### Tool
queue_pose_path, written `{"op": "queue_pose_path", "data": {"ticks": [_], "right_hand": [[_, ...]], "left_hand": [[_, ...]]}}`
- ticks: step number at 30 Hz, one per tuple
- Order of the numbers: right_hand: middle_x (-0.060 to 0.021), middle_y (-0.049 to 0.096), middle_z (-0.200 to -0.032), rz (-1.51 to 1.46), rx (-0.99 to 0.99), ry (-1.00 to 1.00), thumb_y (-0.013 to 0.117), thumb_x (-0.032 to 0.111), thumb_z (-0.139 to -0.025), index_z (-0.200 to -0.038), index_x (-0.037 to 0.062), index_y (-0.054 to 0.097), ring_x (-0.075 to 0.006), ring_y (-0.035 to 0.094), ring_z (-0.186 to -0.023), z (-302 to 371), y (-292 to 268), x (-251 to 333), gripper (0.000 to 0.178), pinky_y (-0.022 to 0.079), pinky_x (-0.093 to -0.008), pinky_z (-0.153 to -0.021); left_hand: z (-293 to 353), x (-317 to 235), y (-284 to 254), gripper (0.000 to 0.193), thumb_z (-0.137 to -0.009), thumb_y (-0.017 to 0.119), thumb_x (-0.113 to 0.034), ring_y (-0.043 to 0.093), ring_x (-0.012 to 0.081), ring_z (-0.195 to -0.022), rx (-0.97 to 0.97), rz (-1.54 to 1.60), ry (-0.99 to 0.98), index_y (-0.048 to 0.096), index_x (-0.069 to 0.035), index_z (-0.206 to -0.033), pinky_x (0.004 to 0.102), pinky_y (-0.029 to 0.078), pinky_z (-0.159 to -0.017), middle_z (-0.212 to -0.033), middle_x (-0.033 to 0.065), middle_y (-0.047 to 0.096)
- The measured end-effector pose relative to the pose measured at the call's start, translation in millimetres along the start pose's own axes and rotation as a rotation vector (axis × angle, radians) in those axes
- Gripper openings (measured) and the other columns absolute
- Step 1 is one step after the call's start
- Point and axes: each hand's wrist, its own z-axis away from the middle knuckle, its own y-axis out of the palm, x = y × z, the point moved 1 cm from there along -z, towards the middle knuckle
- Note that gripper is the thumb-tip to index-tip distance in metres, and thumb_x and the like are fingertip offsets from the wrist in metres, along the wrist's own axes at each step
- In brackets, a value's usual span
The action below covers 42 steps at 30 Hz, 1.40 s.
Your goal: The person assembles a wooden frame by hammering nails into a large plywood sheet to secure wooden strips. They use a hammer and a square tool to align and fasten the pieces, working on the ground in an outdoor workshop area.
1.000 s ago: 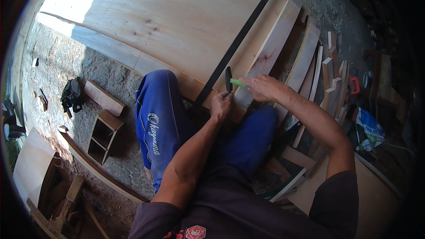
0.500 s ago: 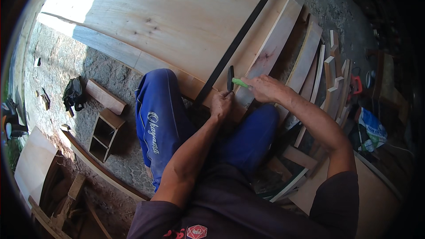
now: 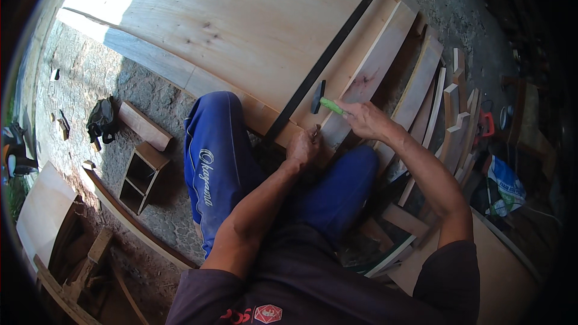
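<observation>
My right hand (image 3: 366,120) is wrapped round the green handle of a hammer (image 3: 331,105). Its dark head is in the air, a little beyond my left fingers and apart from them. My left hand (image 3: 303,147) is closed in a pinch at the near end of the wooden frame; whatever is between the fingertips is too small to make out. Just right of that hand begins a pale wooden board (image 3: 368,75), running away to the far right. Left of it, a long black bar (image 3: 328,54) lies across the large plywood panel (image 3: 241,30).
Several boards (image 3: 415,90) and wood offcuts (image 3: 454,108) lie to the right, near a blue-and-white bag (image 3: 504,183). On the rough floor at left are a small wooden box (image 3: 144,174), a short plank (image 3: 144,125), a black bag (image 3: 102,121) and a long curved strip (image 3: 135,225).
The hammer has swung up and slightly right, its head now tilted and farther from my left fingers. My left hand has shifted slightly and keeps its pinch at the frame.
</observation>
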Motion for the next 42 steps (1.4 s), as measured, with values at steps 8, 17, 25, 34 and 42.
{"op": "queue_pose_path", "data": {"ticks": [8, 17, 25, 34, 42], "right_hand": [[-0.0319, 0.066, -0.112, -0.108, -0.147, 0.059, 0.055, 0.014, -0.099, -0.148, 0.0128, 0.053, -0.0459, 0.066, -0.107, -3, -1, -12, 0.049, 0.053, -0.0449, -0.093], [-0.0346, 0.065, -0.109, -0.134, -0.130, 0.145, 0.057, 0.015, -0.097, -0.145, 0.0081, 0.055, -0.0478, 0.065, -0.106, 6, -11, 3, 0.048, 0.054, -0.0478, -0.090], [-0.0320, 0.068, -0.097, -0.213, -0.169, 0.141, 0.055, 0.014, -0.098, -0.149, 0.0135, 0.051, -0.0461, 0.069, -0.097, 3, -4, -8, 0.052, 0.054, -0.0428, -0.088], [-0.0295, 0.065, -0.084, -0.324, -0.143, 0.234, 0.056, 0.016, -0.099, -0.151, 0.0115, 0.048, -0.0396, 0.067, -0.075, 6, -25, 26, 0.053, 0.053, -0.0410, -0.081], [-0.0339, 0.067, -0.108, -0.185, -0.023, 0.120, 0.055, 0.014, -0.099, -0.152, 0.0083, 0.046, -0.0499, 0.067, -0.103, -1, -23, -5, 0.054, 0.053, -0.0439, -0.093]], "left_hand": [[3, -11, -7, 0.028, -0.097, 0.057, -0.030, 0.069, 0.0438, -0.094, 0.034, 0.036, -0.013, 0.068, -0.016, -0.119, 0.0536, 0.055, -0.083, -0.098, 0.0234, 0.071], [6, -22, -14, 0.026, -0.097, 0.055, -0.026, 0.069, 0.0446, -0.098, 0.072, 0.000, -0.038, 0.068, -0.013, -0.116, 0.0545, 0.055, -0.085, -0.102, 0.0238, 0.071], [-10, -22, -50, 0.027, -0.098, 0.054, -0.026, 0.071, 0.0433, -0.090, -0.265, -0.107, -0.016, 0.068, -0.020, -0.119, 0.0564, 0.056, -0.078, -0.088, 0.0204, 0.073], [-65, 7, -90, 0.006, -0.094, 0.063, -0.025, 0.068, 0.0237, -0.072, -0.797, -0.424, 0.305, 0.068, -0.022, -0.097, 0.0420, 0.047, -0.063, -0.075, 0.0010, 0.070], [-70, 8, -89, 0.009, -0.098, 0.059, -0.021, 0.070, 0.0282, -0.073, -0.564, -0.400, 0.268, 0.064, -0.021, -0.105, 0.0452, 0.046, -0.073, -0.071, 0.0064, 0.069]]}}
